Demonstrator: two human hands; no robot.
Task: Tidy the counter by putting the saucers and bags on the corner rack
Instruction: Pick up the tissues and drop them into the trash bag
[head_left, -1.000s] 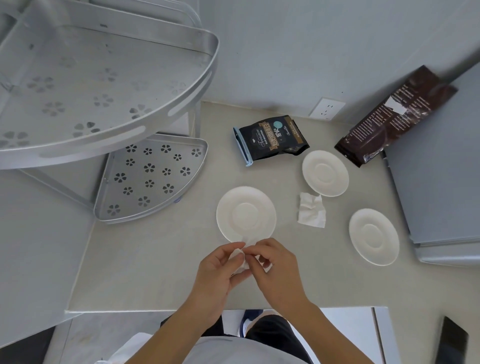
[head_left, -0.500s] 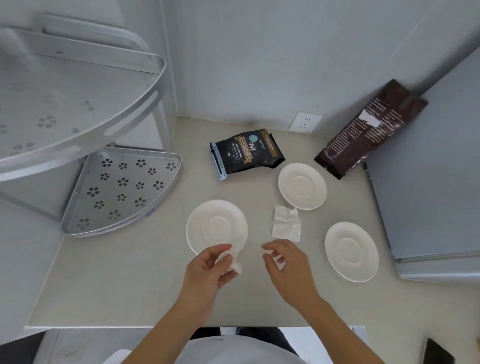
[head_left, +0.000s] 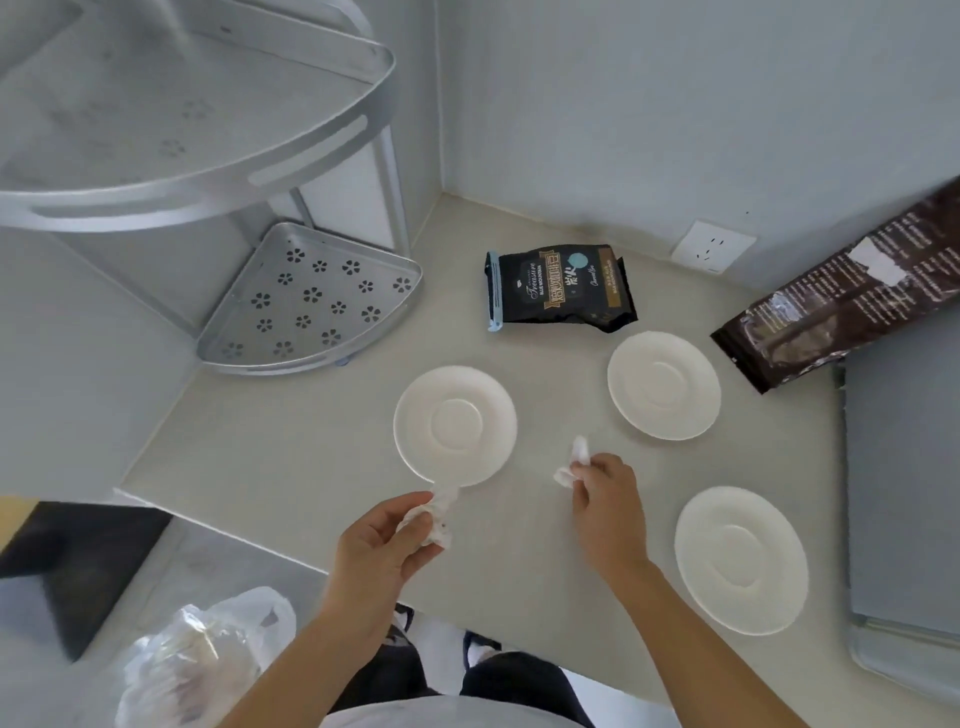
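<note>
Three white saucers lie on the counter: one in the middle (head_left: 455, 425), one further back right (head_left: 664, 385), one near the front right (head_left: 741, 559). A black coffee bag (head_left: 560, 287) lies flat behind them. A long brown bag (head_left: 852, 296) leans at the right. The silver corner rack stands at the left, with a lower shelf (head_left: 311, 306) and an upper shelf (head_left: 171, 104), both bare. My left hand (head_left: 387, 540) grips a crumpled tissue (head_left: 439, 514) just below the middle saucer. My right hand (head_left: 605, 501) pinches a second crumpled tissue (head_left: 574, 465) between the saucers.
A wall socket (head_left: 711, 246) sits on the back wall. A grey appliance (head_left: 904, 493) fills the right side of the counter. A clear plastic bag (head_left: 197, 665) hangs below the counter's front edge at the left.
My hands have moved apart. The right hand has reached forward and taken hold of the crumpled tissue that lay between the saucers. The view has swung left.
</note>
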